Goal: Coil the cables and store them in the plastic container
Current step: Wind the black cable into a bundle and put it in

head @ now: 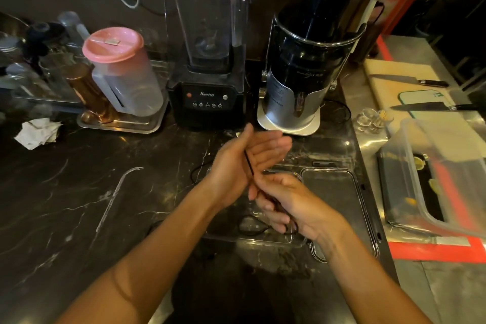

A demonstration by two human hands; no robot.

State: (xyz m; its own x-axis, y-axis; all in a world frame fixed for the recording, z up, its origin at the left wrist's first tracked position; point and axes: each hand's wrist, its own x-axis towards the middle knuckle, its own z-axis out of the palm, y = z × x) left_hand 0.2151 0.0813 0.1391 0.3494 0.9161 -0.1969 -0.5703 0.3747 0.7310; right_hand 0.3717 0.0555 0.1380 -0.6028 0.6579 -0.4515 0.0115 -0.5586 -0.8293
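From the head view, a thin black cable (248, 163) runs taut from upper left to lower right across the left hand (244, 163), whose fingers lie straight and spread, down into the right hand (292, 205), which pinches it above the clear plastic container (263, 241) on the dark counter (79, 205).

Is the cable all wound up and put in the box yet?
Not yet. Done: the clear plastic container sits open on the counter, its lid beside it. In hand: the right hand pinches the thin black cable and runs it across the open left hand. Left: finish the coil and lay it in; some cable trails below the hands.
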